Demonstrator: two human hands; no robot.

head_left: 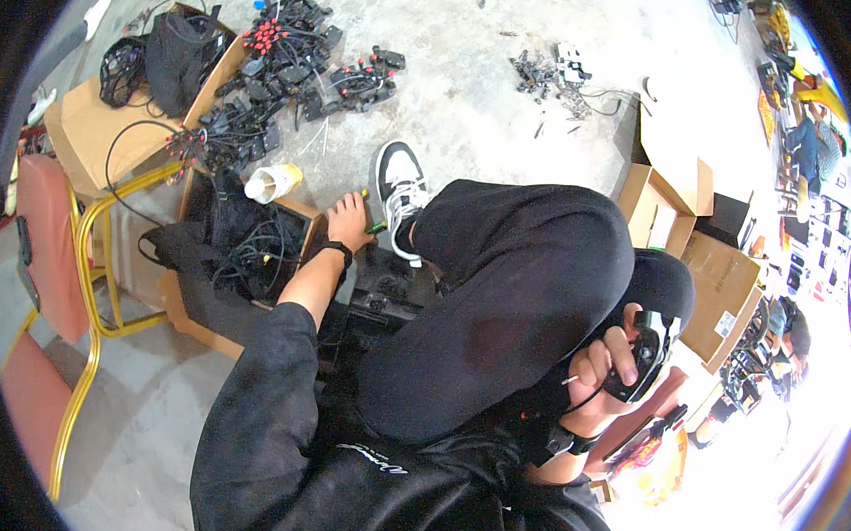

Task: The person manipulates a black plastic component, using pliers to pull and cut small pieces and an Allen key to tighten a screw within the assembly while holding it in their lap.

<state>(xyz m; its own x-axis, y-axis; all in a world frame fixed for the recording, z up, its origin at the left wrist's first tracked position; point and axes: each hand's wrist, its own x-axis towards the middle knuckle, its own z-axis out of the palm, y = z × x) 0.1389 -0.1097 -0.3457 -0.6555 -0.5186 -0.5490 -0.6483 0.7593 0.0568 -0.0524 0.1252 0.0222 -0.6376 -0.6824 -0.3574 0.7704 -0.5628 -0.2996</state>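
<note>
My left hand (349,222) reaches down to the concrete floor beside my black-and-white shoe (399,190), its fingers closed on a thin green-handled tool (374,227). My right hand (609,365) is raised near my right knee and grips a small black device (645,361) with a thin dark cable trailing from it. My black-trousered leg (500,297) is bent up between the two hands. Both wrists wear dark bands.
An open cardboard box (295,209) of black cables sits left of my left hand, with a white cup (273,182) on its rim. A pile of black parts with red tips (282,69) lies further out. A gold-framed chair (83,279) stands at left, more cardboard boxes (692,249) at right.
</note>
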